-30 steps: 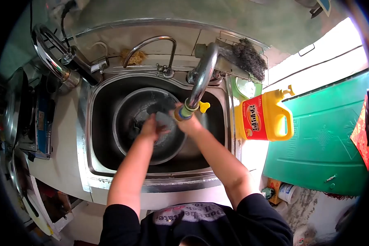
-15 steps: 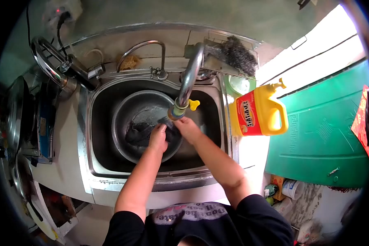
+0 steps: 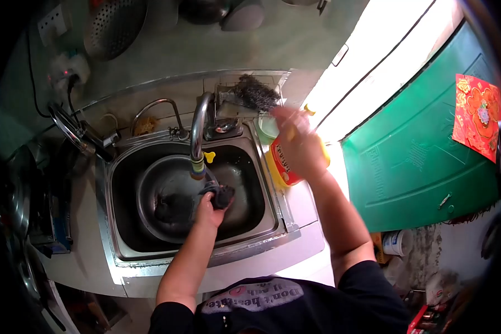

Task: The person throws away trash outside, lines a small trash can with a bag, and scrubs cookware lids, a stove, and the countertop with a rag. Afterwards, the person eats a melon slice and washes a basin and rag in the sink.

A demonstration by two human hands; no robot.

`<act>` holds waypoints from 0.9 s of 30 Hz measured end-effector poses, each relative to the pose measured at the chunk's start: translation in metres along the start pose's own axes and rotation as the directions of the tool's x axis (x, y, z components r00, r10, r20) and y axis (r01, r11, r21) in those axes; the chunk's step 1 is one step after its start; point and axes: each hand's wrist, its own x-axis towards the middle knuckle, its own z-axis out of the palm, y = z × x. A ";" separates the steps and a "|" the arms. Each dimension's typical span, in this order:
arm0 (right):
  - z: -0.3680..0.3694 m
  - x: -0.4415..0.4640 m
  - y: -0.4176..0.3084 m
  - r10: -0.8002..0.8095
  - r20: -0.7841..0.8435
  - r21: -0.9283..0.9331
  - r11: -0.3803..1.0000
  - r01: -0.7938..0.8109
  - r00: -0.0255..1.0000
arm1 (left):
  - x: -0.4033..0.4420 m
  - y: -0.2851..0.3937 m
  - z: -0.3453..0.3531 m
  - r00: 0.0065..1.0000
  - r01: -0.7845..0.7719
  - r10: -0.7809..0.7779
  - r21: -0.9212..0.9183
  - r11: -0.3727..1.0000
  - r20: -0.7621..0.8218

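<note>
My left hand [image 3: 210, 210] is closed around a dark wet cloth [image 3: 222, 196] at the right rim of a metal basin [image 3: 145, 203]. The basin sits in the steel sink [image 3: 250, 209], and more dark cloth [image 3: 175, 209] lies inside it. Just above my left hand is the mouth of the thick faucet [image 3: 197, 133], which has a yellow knob [image 3: 209, 157]. My right hand [image 3: 301, 139] is raised over the yellow jug [image 3: 281, 167] with a red label, covering its upper part. Motion blurs its fingers, so their grip cannot be told.
A thin curved faucet [image 3: 160, 106] and a black and chrome fixture [image 3: 78, 133] stand behind the sink. A wire rack holds a dark scouring mesh [image 3: 256, 93]. On the right is a green panel [image 3: 412, 161] with a red decoration [image 3: 477, 114]. A perforated ladle [image 3: 116, 28] hangs above.
My right hand has left the cloth and moved right and up to the jug. My left hand now holds a bunched cloth at the basin's right rim. The view has shifted.
</note>
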 end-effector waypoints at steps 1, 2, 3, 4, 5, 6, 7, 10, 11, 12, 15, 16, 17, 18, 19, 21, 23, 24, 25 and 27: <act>-0.014 0.019 0.012 0.035 -0.040 -0.048 0.998 -0.037 0.999 | -0.006 -0.004 0.014 0.993 0.031 -0.027 -0.033 0.999 0.114; -0.026 0.037 0.026 0.070 -0.079 -0.093 0.993 -0.078 0.994 | -0.014 -0.007 0.030 0.973 0.066 -0.051 -0.062 0.996 0.224; -0.033 0.051 0.044 0.194 0.006 -0.118 0.974 -0.192 0.981 | -0.025 -0.011 0.048 0.956 0.046 -0.034 -0.036 0.998 0.291; -0.033 0.060 0.063 0.310 0.098 -0.150 0.944 -0.294 0.946 | -0.031 -0.017 0.061 0.960 0.036 -0.022 -0.047 0.998 0.280; -0.025 0.061 0.082 0.303 0.111 -0.138 0.948 -0.288 0.946 | -0.034 -0.020 0.073 0.953 0.045 -0.023 -0.065 0.997 0.303; -0.016 0.064 0.103 0.424 0.225 -0.101 0.905 -0.412 0.877 | -0.034 -0.021 0.086 0.941 0.051 -0.020 -0.081 0.995 0.337; -0.010 0.070 0.110 0.520 0.343 -0.087 0.847 -0.524 0.782 | -0.033 -0.024 0.099 0.941 0.032 0.002 -0.093 0.995 0.339; -0.002 0.071 0.119 0.495 0.399 0.006 0.840 -0.542 0.772 | -0.026 -0.033 0.130 0.951 0.028 -0.001 -0.085 0.996 0.310; -0.004 0.072 0.116 0.488 0.387 0.034 0.841 -0.541 0.783 | -0.020 -0.036 0.140 0.936 0.005 0.036 -0.116 0.993 0.350; -0.005 0.076 0.117 0.501 0.381 0.039 0.831 -0.555 0.777 | -0.011 -0.039 0.148 0.920 -0.016 0.073 -0.148 0.989 0.386; 0.004 0.086 0.128 0.536 0.303 0.086 0.808 -0.583 0.788 | 0.003 -0.044 0.181 0.927 -0.051 0.110 -0.170 0.984 0.358; 0.010 0.087 0.137 0.534 0.309 0.030 0.822 -0.569 0.787 | 0.002 -0.045 0.191 0.937 -0.080 0.133 -0.174 0.982 0.324; 0.010 0.086 0.130 0.568 0.344 0.008 0.794 -0.607 0.748 | 0.003 -0.047 0.200 0.937 -0.070 0.135 -0.204 0.976 0.323; 0.008 0.084 0.123 0.603 0.379 -0.019 0.763 -0.646 0.702 | 0.001 -0.048 0.204 0.936 -0.067 0.133 -0.206 0.976 0.325; 0.021 0.083 0.146 0.544 0.373 0.031 0.802 -0.597 0.751 | 0.000 -0.049 0.207 0.923 -0.042 0.114 -0.198 0.979 0.369; 0.009 0.081 0.129 0.512 0.338 -0.044 0.847 -0.530 0.790 | -0.010 -0.042 0.206 0.918 0.015 0.058 -0.180 0.983 0.393; 0.008 0.078 0.121 0.470 0.328 -0.080 0.878 -0.472 0.819 | -0.014 -0.038 0.185 0.931 -0.078 0.109 -0.103 0.992 0.348; 0.009 0.079 0.119 0.470 0.343 -0.042 0.872 -0.487 0.813 | -0.018 -0.033 0.169 0.935 -0.162 0.155 -0.002 0.987 0.320; 0.007 0.077 0.116 0.474 0.351 -0.052 0.871 -0.489 0.807 | -0.010 -0.035 0.143 0.954 -0.201 0.175 0.088 0.976 0.244; 0.001 0.076 0.109 0.472 0.360 -0.062 0.873 -0.484 0.805 | 0.005 -0.039 0.097 0.968 -0.245 0.251 0.263 0.933 0.011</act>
